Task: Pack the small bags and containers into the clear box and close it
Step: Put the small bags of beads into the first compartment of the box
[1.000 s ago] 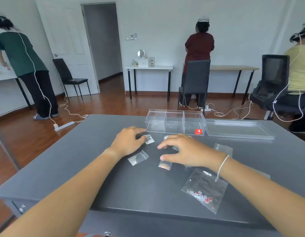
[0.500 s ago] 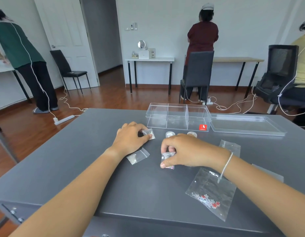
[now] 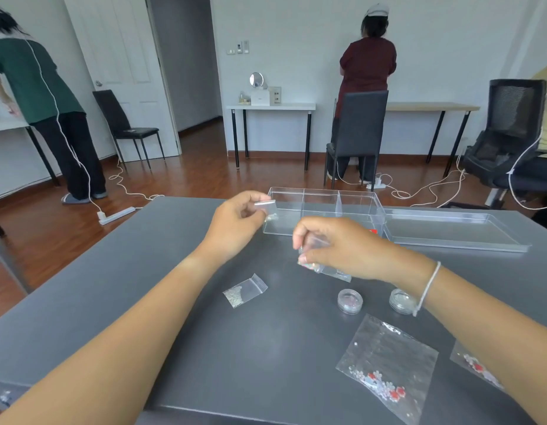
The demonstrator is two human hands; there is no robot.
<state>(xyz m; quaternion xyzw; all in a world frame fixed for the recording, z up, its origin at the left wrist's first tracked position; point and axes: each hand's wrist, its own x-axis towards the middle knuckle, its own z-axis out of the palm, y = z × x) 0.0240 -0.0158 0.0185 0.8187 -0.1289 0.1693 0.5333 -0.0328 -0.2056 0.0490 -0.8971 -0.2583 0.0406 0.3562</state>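
Note:
The clear box (image 3: pixel 358 196), divided into compartments, stands open at the far side of the grey table (image 3: pixel 143 286), its lid (image 3: pixel 450 230) lying to its right. My left hand (image 3: pixel 235 225) pinches a small zip bag (image 3: pixel 267 210) just left of the box's near left corner, above the table. My right hand (image 3: pixel 336 246) holds another small bag (image 3: pixel 312 263) in front of the box. On the table lie a small bag (image 3: pixel 244 290), two round clear containers (image 3: pixel 349 300) (image 3: pixel 399 300), a larger bag of red and white beads (image 3: pixel 385 366) and another bag (image 3: pixel 474 366) partly under my right forearm.
Three other people work at tables around the room. Chairs (image 3: pixel 358 133) and white cables (image 3: pixel 419 188) are on the wooden floor beyond the table. The table's near edge (image 3: pixel 235 415) runs under my forearms.
Both hands have lifted off the table, each with a small bag, and moved toward the box. The two round containers, hidden under my right hand earlier, now show.

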